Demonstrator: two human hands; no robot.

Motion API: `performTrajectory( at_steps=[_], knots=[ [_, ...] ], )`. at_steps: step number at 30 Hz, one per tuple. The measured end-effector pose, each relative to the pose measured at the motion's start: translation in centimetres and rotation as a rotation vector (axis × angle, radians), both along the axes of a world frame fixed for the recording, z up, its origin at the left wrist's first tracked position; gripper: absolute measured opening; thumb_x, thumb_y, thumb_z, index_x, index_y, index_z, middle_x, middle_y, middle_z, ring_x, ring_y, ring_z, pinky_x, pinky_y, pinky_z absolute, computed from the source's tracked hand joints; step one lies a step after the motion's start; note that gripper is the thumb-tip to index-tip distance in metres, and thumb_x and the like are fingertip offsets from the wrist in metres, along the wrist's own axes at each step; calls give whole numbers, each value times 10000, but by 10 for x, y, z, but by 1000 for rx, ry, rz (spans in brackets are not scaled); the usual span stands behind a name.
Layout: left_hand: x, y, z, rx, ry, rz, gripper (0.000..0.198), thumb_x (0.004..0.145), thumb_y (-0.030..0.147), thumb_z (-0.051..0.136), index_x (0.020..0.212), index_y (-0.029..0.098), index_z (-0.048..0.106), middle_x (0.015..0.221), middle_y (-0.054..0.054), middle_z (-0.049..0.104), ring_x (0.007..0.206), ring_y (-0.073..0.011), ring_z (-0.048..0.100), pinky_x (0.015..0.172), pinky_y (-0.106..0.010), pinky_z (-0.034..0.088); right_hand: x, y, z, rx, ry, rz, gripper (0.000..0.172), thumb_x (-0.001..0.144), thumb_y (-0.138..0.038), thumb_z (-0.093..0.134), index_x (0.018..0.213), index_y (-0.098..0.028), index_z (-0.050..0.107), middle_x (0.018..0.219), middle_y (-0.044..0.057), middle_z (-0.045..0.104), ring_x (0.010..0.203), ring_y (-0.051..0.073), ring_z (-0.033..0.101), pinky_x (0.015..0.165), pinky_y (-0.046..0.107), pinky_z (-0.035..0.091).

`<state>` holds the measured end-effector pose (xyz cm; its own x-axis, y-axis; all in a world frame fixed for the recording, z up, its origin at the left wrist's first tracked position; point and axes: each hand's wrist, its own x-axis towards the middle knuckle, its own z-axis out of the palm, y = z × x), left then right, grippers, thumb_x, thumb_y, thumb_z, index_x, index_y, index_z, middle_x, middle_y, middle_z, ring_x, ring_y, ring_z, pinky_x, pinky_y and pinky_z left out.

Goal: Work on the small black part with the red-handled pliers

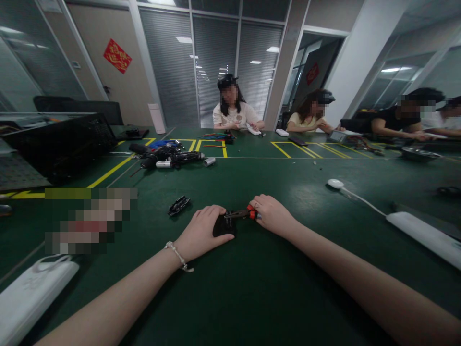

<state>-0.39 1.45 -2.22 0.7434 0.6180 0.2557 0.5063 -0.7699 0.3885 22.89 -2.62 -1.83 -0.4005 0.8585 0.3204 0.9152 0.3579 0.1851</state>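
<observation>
My left hand (pixel 201 231) lies closed over a small black object (pixel 224 226) on the green table (pixel 252 288), pressing it down. My right hand (pixel 272 214) grips red-handled pliers (pixel 240 214), whose jaws point left onto the top of the black object. Both hands meet near the middle of the table, close to me. A small black ribbed part (pixel 178 205) lies just to the left of my left hand.
A pile of black tools and silver cylinders (pixel 169 157) sits further back on the left, beside a black case (pixel 57 144). A white puck with a cable (pixel 335 183) and a white box (pixel 425 235) lie at right. Several people work at the far side.
</observation>
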Motion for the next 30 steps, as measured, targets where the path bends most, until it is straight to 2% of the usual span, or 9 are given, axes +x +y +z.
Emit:
performTrajectory(
  at_steps=[30],
  knots=[
    [1,1,-2,13,-9,-1,506,699,534,552,1082,227,431,1072,-39,506,995,-240,473,863,-393,355,0,-1,2,-6,10,16,241,653,-134,544,894,-126,537,831,66,538,738,173,455,666,284,366]
  ],
)
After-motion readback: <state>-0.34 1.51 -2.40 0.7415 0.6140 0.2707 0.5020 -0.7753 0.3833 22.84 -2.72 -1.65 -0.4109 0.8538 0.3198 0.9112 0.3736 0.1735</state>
